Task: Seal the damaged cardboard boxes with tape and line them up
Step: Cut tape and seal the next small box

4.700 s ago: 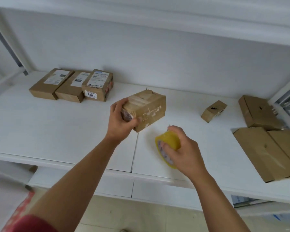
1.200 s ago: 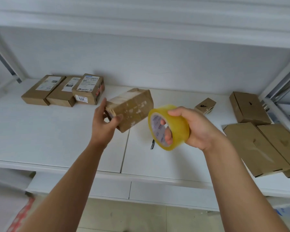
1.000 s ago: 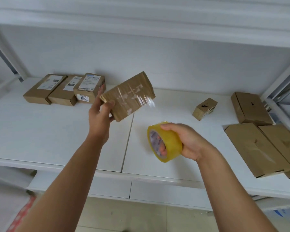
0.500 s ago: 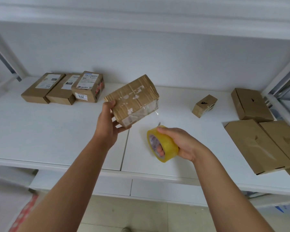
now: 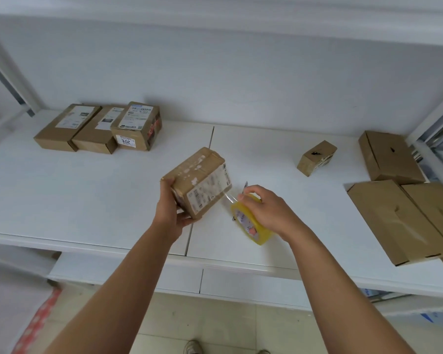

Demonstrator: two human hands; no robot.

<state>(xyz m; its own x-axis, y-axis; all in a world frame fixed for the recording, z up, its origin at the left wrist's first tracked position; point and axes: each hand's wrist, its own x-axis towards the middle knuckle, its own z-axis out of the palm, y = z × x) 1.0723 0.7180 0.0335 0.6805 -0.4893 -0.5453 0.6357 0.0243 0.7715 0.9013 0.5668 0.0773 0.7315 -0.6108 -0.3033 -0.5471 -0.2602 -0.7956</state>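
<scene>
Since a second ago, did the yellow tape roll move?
Yes. The tape roll in the right hand has dropped lower and closer to the shelf's front edge, beside the box in the left hand.

A white shelf [image 5: 87,200] is carrying the things; a thin seam is running from its back edge to its front edge near the middle. At the back left, three cardboard boxes with labels [image 5: 100,129] are lying side by side and touching each other, the right one taller than the other two. At the right of the seam, a small cardboard box [image 5: 316,157] with a dark mark is sitting alone, well apart from the others. At the far right, a flat brown box [image 5: 390,157] is resting near the back, and two larger flat boxes [image 5: 404,221] are lying just in front of it, reaching the front edge of the shelf.
</scene>
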